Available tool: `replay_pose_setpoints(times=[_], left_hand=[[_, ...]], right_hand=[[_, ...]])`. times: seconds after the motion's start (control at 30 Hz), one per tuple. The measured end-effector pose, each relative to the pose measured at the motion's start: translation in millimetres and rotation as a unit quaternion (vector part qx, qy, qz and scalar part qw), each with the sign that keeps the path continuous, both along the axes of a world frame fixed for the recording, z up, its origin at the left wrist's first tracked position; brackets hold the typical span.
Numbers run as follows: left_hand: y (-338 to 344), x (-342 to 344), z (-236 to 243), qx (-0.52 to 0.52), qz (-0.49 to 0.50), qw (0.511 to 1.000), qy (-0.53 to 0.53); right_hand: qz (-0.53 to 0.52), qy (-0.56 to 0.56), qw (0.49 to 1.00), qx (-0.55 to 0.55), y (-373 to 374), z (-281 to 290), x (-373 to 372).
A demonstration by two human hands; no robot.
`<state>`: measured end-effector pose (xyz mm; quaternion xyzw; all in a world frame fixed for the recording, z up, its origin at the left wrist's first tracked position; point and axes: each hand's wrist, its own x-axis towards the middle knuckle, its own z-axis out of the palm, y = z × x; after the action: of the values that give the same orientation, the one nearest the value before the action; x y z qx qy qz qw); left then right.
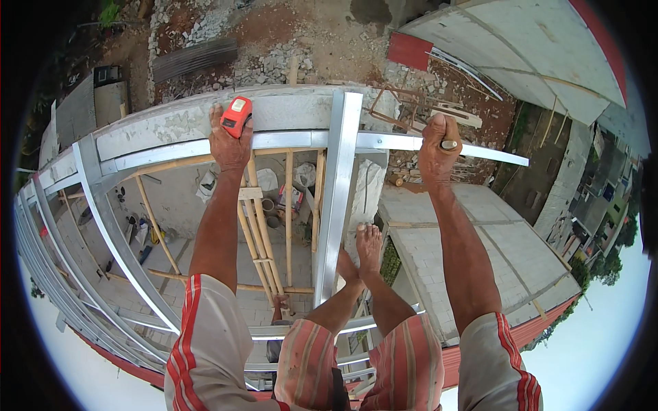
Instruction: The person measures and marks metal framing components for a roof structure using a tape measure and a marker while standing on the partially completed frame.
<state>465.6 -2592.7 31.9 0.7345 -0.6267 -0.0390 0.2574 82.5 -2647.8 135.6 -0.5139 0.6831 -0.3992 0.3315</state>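
Far left of centre, my left hand point(229, 142) is closed round a red tape measure point(236, 116), above the concrete wall top point(288, 109). A long, thin silver metal strip point(295, 140) runs across, just beside that hand. Over the strip's right part, my right hand point(439, 151) is closed in a fist. A small round end point(449, 144) sticks out of the fist, and the rest of that thing is hidden. Between my hands, a wide silver metal beam point(339, 185) runs from the wall top back toward my legs, crossing the strip.
My bare feet point(369, 243) stand high up, beside the beam. Below on the left lies a room with upright bamboo poles point(257, 233) and buckets. Curved-looking metal rafters point(123, 240) line the left. A grey block wall point(473, 240) stands right; rubble point(274, 65) covers the ground beyond.
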Motion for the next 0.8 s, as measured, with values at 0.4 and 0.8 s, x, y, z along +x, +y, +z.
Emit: replay_pose_setpoints(times=[0.4,0.8], left_hand=[[-1,0,2,0.020,-0.014,1.000,-0.006],[0,0,9,0.022,-0.012,0.999,0.021]], right_hand=[[0.009,-0.024,1.000,-0.016,2,-10,-8],[0.026,-0.031,0.999,0.007,10,5,-7]])
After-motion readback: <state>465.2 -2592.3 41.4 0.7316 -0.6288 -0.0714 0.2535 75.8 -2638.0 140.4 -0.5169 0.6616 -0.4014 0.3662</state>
